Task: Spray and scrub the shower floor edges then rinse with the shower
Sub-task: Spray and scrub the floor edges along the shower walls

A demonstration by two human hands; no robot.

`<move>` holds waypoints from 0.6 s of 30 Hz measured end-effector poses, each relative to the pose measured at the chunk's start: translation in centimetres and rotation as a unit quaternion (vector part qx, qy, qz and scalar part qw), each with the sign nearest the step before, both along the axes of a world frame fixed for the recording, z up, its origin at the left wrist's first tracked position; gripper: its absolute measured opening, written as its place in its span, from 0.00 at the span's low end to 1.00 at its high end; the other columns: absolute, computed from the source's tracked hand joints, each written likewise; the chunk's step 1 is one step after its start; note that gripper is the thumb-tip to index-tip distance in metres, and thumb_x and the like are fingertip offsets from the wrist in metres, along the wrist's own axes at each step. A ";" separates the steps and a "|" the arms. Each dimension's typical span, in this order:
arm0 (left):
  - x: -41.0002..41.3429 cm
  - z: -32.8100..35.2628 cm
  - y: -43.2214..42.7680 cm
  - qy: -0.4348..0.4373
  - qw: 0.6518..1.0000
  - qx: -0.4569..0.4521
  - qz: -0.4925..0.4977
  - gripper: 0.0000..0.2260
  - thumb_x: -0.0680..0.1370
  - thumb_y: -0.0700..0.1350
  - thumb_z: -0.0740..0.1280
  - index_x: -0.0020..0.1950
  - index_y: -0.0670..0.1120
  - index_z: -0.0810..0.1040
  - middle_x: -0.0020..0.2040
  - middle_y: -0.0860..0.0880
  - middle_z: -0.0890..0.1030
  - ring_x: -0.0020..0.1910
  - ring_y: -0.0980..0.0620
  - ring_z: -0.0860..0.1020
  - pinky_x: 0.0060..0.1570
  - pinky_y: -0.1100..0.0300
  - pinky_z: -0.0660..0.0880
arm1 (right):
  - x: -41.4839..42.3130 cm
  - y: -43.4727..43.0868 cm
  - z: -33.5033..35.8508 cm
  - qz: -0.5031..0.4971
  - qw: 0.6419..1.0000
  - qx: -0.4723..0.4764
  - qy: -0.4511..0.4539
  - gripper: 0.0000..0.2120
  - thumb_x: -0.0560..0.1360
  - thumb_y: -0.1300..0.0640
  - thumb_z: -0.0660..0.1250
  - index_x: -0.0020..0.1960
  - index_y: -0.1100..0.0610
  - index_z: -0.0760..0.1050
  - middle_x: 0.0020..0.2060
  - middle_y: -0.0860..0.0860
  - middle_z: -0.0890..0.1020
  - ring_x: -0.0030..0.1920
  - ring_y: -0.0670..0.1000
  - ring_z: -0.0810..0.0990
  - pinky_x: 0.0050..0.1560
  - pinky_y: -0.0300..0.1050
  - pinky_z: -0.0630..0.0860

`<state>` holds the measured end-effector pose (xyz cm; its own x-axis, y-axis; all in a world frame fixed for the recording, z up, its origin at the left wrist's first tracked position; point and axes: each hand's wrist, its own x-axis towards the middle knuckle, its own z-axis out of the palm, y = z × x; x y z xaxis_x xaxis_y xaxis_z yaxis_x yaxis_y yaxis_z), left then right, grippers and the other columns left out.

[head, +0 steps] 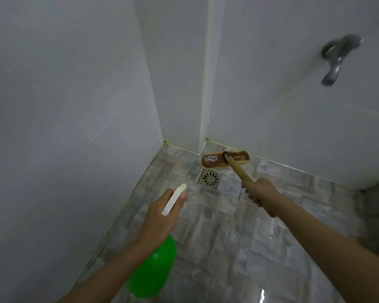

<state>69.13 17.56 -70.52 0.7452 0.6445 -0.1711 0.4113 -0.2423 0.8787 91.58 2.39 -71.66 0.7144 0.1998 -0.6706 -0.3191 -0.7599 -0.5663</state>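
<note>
The left hand (162,212) curls round the neck of a green spray bottle (152,267), its white nozzle (174,199) pointing up and away toward the floor drain (210,177). The right hand (260,193) grips the yellow wooden handle (239,170) of a scrub brush (224,159). The brown brush head lies on the tiled shower floor (239,237), lengthwise along the wall edge just beyond the drain, with the handle slanting back to the right hand.
</note>
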 end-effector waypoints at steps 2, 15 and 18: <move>0.0 -3.8 0.4 -0.001 1.000 -0.008 -0.010 0.21 0.74 0.64 0.62 0.45 0.46 0.78 0.37 0.41 0.79 0.29 0.56 0.72 0.29 0.57 0.72 | 0.8 1.0 -3.3 0.016 1.000 0.001 -0.001 0.09 0.75 0.55 0.65 0.42 0.62 0.73 0.30 0.55 0.72 0.27 0.50 0.67 0.28 0.41 0.63; -2.2 -14.4 0.7 -0.035 0.997 -0.018 0.064 0.24 0.80 0.60 0.63 0.39 0.39 0.79 0.30 0.44 0.80 0.27 0.58 0.76 0.27 0.66 0.72 | 2.1 3.6 -10.4 0.077 0.996 -0.023 -0.027 0.13 0.79 0.56 0.62 0.38 0.60 0.71 0.27 0.53 0.70 0.25 0.48 0.65 0.27 0.38 0.62; -2.2 -14.9 0.3 -0.023 0.996 -0.035 0.076 0.26 0.80 0.60 0.63 0.35 0.40 0.78 0.27 0.45 0.78 0.27 0.55 0.76 0.28 0.60 0.72 | 1.6 3.4 -10.2 0.086 0.995 -0.043 -0.026 0.13 0.80 0.57 0.61 0.38 0.61 0.70 0.28 0.53 0.70 0.25 0.48 0.64 0.26 0.38 0.62</move>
